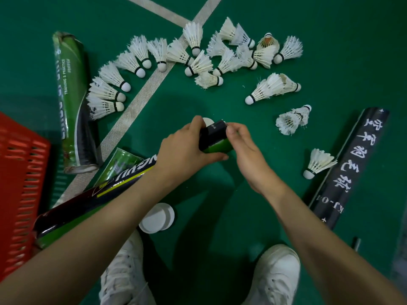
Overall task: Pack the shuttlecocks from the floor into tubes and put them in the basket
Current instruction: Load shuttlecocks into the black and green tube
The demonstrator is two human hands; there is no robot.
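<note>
I hold a black and green tube (pixel 214 138) upright in the middle of the view. My left hand (pixel 185 148) wraps around its side. My right hand (pixel 244 150) touches its top edge with the fingertips, next to a white cap (pixel 208 122) showing behind the rim. Several white feather shuttlecocks (pixel 198 60) lie scattered on the green floor beyond my hands. More lie to the right, including a nested stack (pixel 291 119) and a single one (pixel 318 162). The red basket (pixel 19 183) stands at the left edge.
A crumpled green tube (pixel 72 102) lies left, a black and green tube (pixel 88 203) under my left forearm, a black tube with white lettering (pixel 350 170) right. Two white caps (pixel 157 217) rest near my white shoes (pixel 275 276). White court lines (pixel 141 93) cross the floor.
</note>
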